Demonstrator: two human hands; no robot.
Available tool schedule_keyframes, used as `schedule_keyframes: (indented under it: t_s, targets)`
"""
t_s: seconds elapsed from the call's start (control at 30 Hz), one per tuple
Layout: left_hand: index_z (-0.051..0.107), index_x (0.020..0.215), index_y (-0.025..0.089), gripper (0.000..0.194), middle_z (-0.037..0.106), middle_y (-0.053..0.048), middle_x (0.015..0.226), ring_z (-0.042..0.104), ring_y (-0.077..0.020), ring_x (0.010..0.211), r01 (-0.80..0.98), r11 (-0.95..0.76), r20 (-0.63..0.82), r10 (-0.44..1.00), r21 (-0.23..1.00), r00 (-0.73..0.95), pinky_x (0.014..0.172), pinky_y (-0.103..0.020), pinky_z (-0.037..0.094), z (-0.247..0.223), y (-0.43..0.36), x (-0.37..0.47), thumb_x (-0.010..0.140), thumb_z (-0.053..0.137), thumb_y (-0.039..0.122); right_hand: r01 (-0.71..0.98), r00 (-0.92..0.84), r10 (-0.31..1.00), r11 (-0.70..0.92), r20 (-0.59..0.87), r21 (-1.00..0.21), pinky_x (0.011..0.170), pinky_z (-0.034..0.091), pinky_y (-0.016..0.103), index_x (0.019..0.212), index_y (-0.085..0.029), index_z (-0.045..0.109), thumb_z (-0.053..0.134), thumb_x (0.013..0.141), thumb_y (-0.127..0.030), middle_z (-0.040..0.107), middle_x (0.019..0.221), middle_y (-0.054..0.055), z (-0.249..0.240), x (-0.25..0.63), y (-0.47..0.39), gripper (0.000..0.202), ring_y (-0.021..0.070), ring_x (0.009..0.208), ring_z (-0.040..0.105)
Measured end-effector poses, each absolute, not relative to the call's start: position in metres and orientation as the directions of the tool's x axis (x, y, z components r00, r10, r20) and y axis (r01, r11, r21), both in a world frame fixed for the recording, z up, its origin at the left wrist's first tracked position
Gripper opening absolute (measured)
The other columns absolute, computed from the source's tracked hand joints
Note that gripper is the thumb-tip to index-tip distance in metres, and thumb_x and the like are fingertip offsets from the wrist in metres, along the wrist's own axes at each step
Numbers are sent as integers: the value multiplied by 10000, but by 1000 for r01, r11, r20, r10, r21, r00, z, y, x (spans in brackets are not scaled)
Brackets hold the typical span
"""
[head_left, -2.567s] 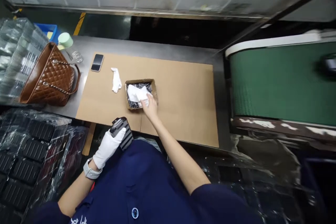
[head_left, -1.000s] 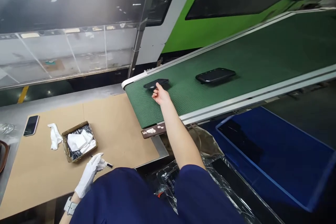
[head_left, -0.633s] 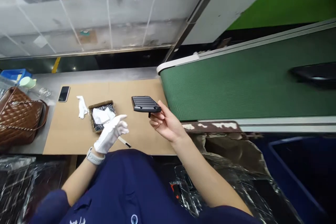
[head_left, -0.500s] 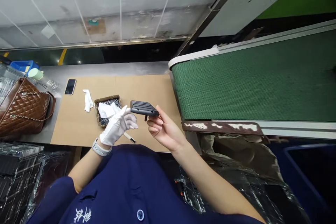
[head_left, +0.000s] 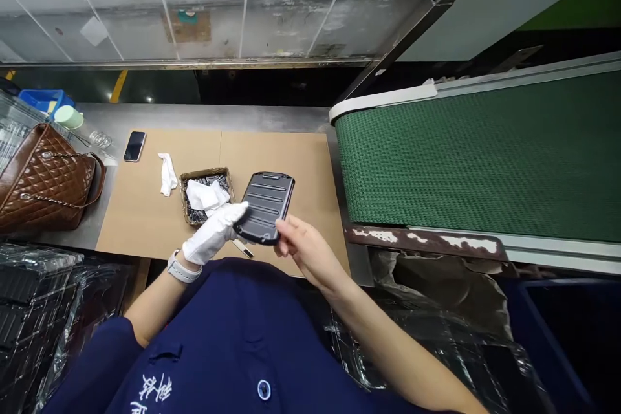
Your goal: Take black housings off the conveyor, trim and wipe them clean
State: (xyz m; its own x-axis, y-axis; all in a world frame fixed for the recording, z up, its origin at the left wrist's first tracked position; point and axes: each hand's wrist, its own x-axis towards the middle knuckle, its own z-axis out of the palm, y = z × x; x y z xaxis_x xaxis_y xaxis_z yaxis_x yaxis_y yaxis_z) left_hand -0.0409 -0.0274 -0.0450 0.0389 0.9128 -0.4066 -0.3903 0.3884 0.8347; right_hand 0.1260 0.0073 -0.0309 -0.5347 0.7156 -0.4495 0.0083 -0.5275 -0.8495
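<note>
A black ribbed plastic cover (head_left: 264,206) is held flat above the front edge of the cardboard sheet (head_left: 291,155). My left hand (head_left: 213,233), in a white glove, grips its left edge. My right hand (head_left: 303,247), bare, pinches its near right corner. A thin dark strip (head_left: 241,248) lies on the cardboard just under the cover. Just behind my left hand sits a small cardboard box (head_left: 185,197) with dark parts and a white cloth (head_left: 206,195) inside.
A green conveyor belt (head_left: 475,155) runs along the right. On the table lie a phone (head_left: 134,145), a crumpled white cloth (head_left: 167,173), a brown quilted handbag (head_left: 46,181) and a cup (head_left: 68,117). Plastic-wrapped black trays (head_left: 33,310) stand at lower left.
My right hand took the black cover off the conveyor and brought it over the cardboard. My left hand rose from the table and took hold of the cover's left edge; the cover now faces up.
</note>
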Motion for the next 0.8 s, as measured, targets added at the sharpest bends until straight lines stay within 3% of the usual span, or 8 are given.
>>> schedule_keyframes:
  t_s: [0.07, 0.17, 0.33, 0.43, 0.57, 0.7, 0.8]
  targets:
    - [704, 918, 168, 327, 703, -72, 923, 621, -202, 857, -299, 328, -328, 943, 896, 52, 842, -328, 506, -47, -32, -43, 809, 648, 471, 174, -559, 745, -324, -364, -930, 509, 379, 258, 643, -206, 497, 668, 707, -642, 492, 540, -30, -32, 130, 3, 472, 113, 503, 440]
    - [693, 991, 182, 303, 691, -76, 1045, 601, -221, 1002, -150, 206, -206, 978, 967, 18, 966, -340, 456, -53, -38, -49, 811, 647, 421, 328, -640, 734, -7, -228, -945, 547, 391, 267, 663, -206, 521, 589, 823, -504, 551, 626, -1, -33, 138, 1, 345, 140, 578, 501]
    - [665, 1095, 189, 351, 660, -93, 1151, 583, -266, 1107, -50, 156, -154, 986, 986, 57, 1030, -390, 422, -60, -49, -60, 797, 666, 375, 261, -772, 636, 343, 18, -902, 606, 437, 271, 757, -216, 600, 559, 885, -357, 619, 704, 20, -39, 152, 6, 195, 163, 655, 568]
    - [658, 1110, 183, 348, 639, -116, 1207, 566, -288, 1148, -3, 154, -153, 984, 988, 93, 1048, -437, 404, -59, -52, -61, 820, 641, 373, 232, -792, 604, 434, 89, -871, 654, 465, 288, 829, -222, 648, 549, 905, -334, 677, 775, 44, -44, 157, 9, 168, 186, 722, 616]
    - [680, 1037, 171, 335, 678, -117, 1089, 591, -284, 1080, 100, 159, -164, 986, 982, 40, 998, -422, 440, -58, -52, -57, 802, 660, 409, 252, -796, 596, 483, 104, -839, 694, 498, 301, 904, -223, 676, 534, 918, -325, 710, 868, 68, -48, 160, 10, 176, 205, 805, 650]
    - [674, 985, 161, 329, 690, -99, 997, 617, -252, 971, 158, 149, -159, 986, 976, 54, 919, -393, 481, -59, -52, -55, 818, 632, 442, 282, -786, 613, 467, 77, -838, 704, 528, 319, 914, -221, 684, 504, 931, -343, 720, 895, 74, -48, 161, 11, 219, 217, 824, 662]
    - [668, 920, 164, 296, 686, -87, 933, 615, -245, 950, 215, 103, -118, 991, 971, 57, 896, -376, 483, -56, -54, -54, 821, 628, 440, 322, -760, 650, 393, 13, -861, 837, 546, 385, 984, -216, 679, 522, 919, -398, 721, 959, 82, -50, 161, 12, 249, 246, 904, 667]
